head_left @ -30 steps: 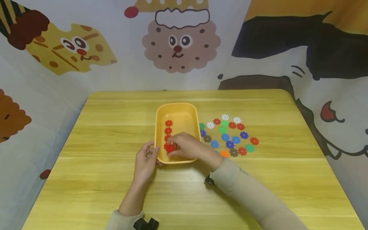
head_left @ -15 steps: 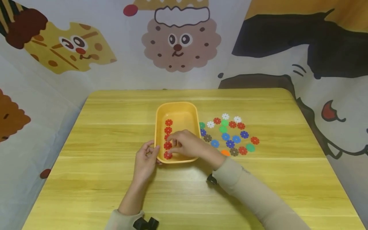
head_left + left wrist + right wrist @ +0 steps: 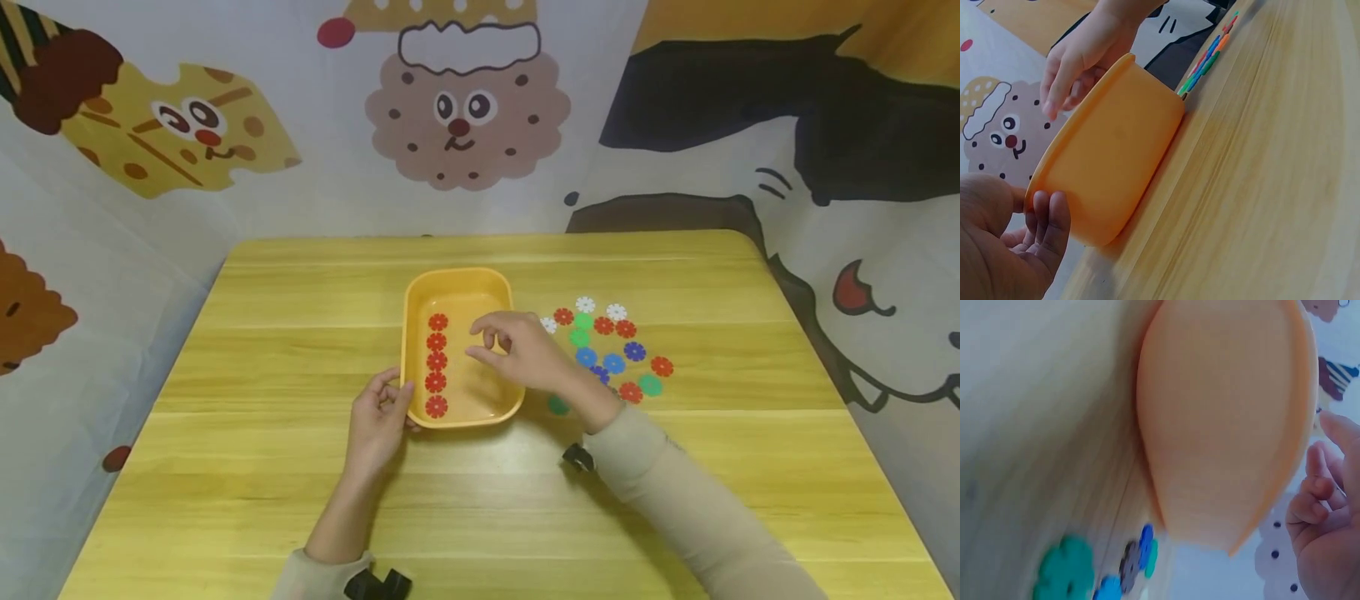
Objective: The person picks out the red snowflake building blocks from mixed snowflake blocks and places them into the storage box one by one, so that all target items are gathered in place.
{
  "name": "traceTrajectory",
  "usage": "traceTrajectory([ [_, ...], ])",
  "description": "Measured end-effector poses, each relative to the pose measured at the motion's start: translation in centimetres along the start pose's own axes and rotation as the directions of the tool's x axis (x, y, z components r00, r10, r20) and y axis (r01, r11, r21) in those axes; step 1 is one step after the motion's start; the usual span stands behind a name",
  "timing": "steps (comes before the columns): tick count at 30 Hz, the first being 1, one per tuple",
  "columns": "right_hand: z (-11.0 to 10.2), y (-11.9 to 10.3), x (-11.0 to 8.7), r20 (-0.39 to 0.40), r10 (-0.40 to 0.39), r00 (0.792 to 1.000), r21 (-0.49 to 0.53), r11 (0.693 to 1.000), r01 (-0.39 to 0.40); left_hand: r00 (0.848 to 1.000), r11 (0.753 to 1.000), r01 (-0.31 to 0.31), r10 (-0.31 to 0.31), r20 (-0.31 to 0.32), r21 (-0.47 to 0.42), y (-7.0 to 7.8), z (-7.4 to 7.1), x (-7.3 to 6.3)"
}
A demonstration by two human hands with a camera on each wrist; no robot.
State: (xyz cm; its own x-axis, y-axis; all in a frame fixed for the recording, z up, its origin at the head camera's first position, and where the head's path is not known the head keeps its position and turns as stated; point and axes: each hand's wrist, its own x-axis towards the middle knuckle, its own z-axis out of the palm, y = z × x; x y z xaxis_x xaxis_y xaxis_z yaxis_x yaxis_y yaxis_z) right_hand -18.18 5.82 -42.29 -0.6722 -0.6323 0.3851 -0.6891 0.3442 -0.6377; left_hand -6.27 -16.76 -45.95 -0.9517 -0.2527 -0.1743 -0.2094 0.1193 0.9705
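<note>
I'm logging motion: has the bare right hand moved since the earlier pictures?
Yes: the right hand shifted right and up in head view, judged against the yellow rectangular plastic tray.

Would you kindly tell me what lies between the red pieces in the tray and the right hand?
In the head view, only the bare floor of the tray shows between its red pieces and the right hand.

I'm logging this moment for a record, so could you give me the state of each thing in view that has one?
Yellow box: open-topped, upright on the table.
Red pieces in the box: five, flat, in a single column.
Loose pieces: scattered flat beside the box, mixed colors, some hidden.
Left hand: gripping the box's rim.
Right hand: over the box, thumb and forefinger apart, no piece visible in it.
</note>
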Motion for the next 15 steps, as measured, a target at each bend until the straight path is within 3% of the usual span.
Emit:
traceTrajectory([
  [6, -1.4, 1.8, -0.9, -0.115, 0.005, 0.993, 0.043, 0.999, 0.000, 1.000, 1.000, 0.006, -0.006, 0.002, 0.005, 0.0, 0.0, 0.0],
  [15, -3.2, 3.3, -2.0, -0.145, 0.018, 0.989, 0.022, 1.000, -0.015, 1.000, 1.000, 0.017, -0.017, 0.005, -0.006, 0.3, 0.0, -0.1],
])
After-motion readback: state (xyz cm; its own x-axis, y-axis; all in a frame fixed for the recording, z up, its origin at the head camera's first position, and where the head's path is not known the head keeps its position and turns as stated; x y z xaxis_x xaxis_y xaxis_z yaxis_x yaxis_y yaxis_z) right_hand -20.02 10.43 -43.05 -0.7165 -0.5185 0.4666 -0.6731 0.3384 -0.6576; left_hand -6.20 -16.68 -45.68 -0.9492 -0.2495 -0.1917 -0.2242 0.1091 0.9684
